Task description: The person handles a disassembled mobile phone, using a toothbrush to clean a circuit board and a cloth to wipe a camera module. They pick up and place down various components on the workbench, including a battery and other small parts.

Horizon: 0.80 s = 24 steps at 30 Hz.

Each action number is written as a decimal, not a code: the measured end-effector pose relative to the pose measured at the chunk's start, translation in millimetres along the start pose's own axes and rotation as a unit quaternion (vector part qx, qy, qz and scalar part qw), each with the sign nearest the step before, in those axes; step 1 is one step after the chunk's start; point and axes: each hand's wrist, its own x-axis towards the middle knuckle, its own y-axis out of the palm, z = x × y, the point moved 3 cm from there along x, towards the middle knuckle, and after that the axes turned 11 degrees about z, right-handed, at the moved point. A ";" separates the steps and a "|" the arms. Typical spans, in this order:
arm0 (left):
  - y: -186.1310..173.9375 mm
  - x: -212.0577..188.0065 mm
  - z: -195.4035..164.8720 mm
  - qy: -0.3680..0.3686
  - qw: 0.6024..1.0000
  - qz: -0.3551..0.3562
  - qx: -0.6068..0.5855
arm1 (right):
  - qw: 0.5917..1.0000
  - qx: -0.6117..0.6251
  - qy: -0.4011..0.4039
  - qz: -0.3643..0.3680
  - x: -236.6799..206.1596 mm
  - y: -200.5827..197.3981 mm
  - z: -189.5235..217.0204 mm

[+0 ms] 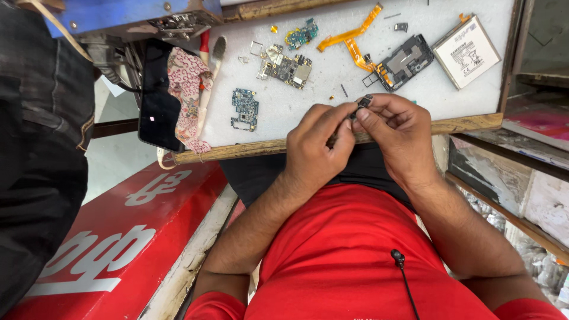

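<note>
Three circuit boards [245,108] are lying at eleven o'clock, two orange flex cables [349,37] and one battery [466,51] at one.

A flat rectangular battery pack [466,52] with a white printed label lies tilted at the worktop's far right corner. A dark, unlit phone screen [157,95] rests at the worktop's left edge, partly under patterned cloth. A red sign board [118,243] with large white lettering lies lower left.
</note>
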 end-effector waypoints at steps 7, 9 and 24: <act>3.5 -1.7 15.7 -0.003 1.000 -0.006 -0.021 | 1.000 -0.017 0.007 0.014 4.1 2.4 1.7; 4.5 -1.3 16.9 0.004 1.000 -0.013 -0.026 | 1.000 -0.005 0.010 0.021 5.9 2.0 2.5; 12.2 -3.9 24.2 0.018 0.999 -0.034 -0.037 | 0.999 -0.033 0.024 0.010 4.2 -1.1 4.7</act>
